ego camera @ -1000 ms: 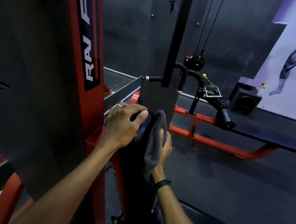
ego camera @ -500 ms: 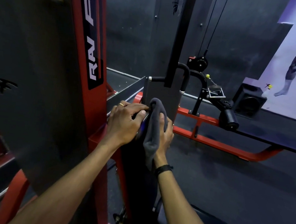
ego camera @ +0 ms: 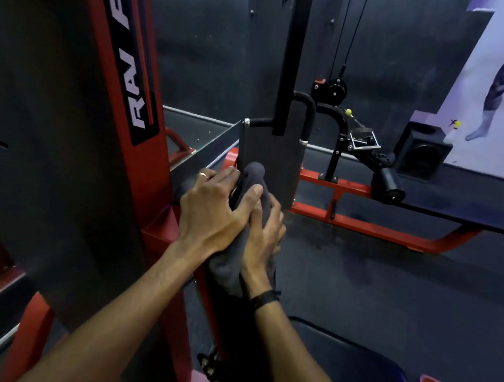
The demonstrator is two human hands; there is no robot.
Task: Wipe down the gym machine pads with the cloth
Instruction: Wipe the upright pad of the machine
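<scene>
Left hand [ego camera: 209, 211], gold ring on one finger, curls over the top end of the narrow upright black machine pad [ego camera: 228, 309], thumb lying across the dark grey cloth [ego camera: 242, 218]. Right hand [ego camera: 265, 240] presses the cloth against the pad's right side, fingers curled round it. Red steel upright with white lettering [ego camera: 127, 56] just left. Grey plate [ego camera: 269, 158] directly behind. Red-framed low bench [ego camera: 401, 217] beyond, right. Black seat cushion [ego camera: 348, 373] at bottom right.

The red upright post [ego camera: 127, 56] carries white letters reading "RAV FI" (the rest is cut off).
</scene>
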